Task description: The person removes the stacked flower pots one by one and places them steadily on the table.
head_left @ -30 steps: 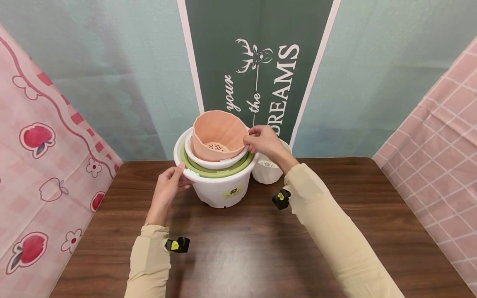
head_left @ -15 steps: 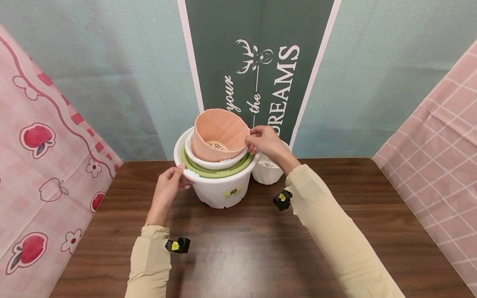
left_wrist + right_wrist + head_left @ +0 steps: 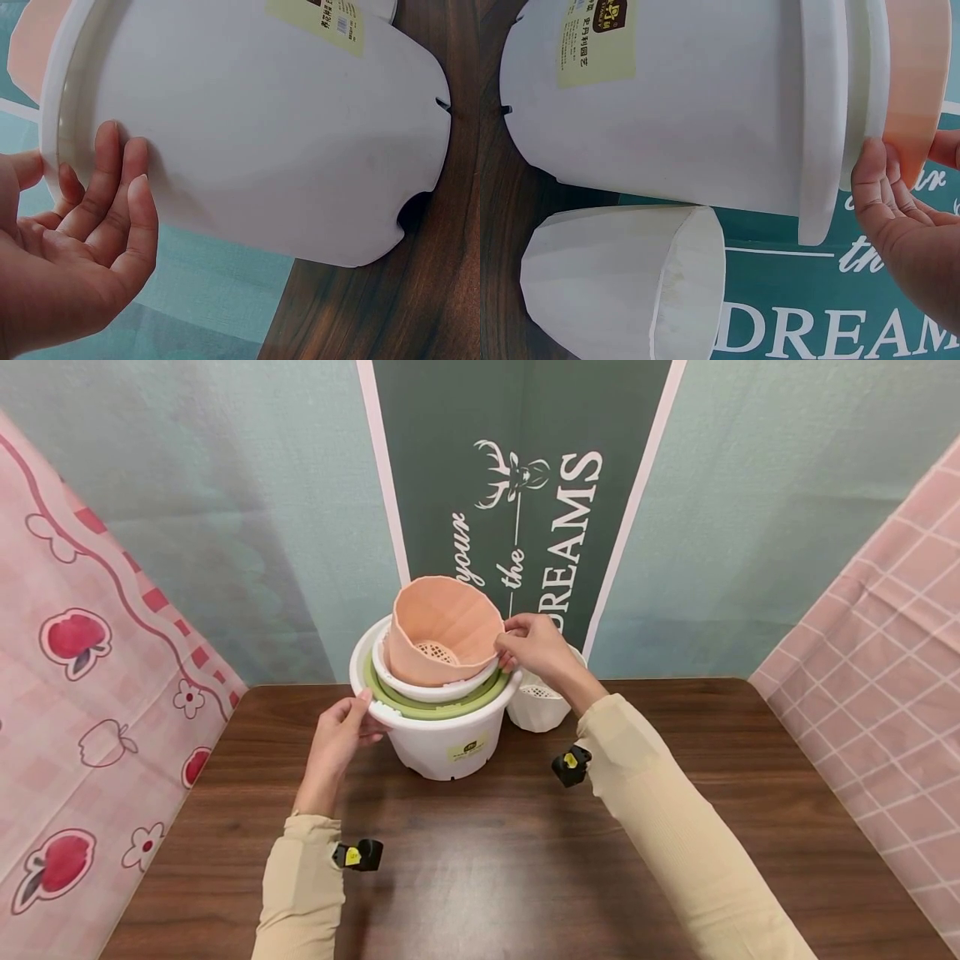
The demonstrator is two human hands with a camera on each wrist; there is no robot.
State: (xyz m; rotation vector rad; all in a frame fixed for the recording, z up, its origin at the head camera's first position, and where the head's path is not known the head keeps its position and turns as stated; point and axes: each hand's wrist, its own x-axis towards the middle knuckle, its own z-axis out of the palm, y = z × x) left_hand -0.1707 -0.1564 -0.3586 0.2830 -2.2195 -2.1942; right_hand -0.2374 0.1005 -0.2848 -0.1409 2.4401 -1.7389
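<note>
In the head view, nested plant pots stand at the back of the table: a large white pot with a yellow label, a green pot, a smaller white pot and a peach pot on top. The peach pot leans up out of the stack, its floor pierced with holes. My left hand grips the large pot's rim at its left, thumb on top and fingers underneath, as the left wrist view shows. My right hand pinches the peach pot's rim at its right side; in the right wrist view some fingertips lie by the smaller white rim.
A faceted white pot with a perforated floor stands just right of the stack, partly behind my right hand. The wooden table runs back to a teal and dark green cloth. Pink cloths hang at both sides.
The peach pot has risen slightly and shifted a little to the right, its rim tipping up, with my right hand following. My left hand and the large white pot have stayed in place.
</note>
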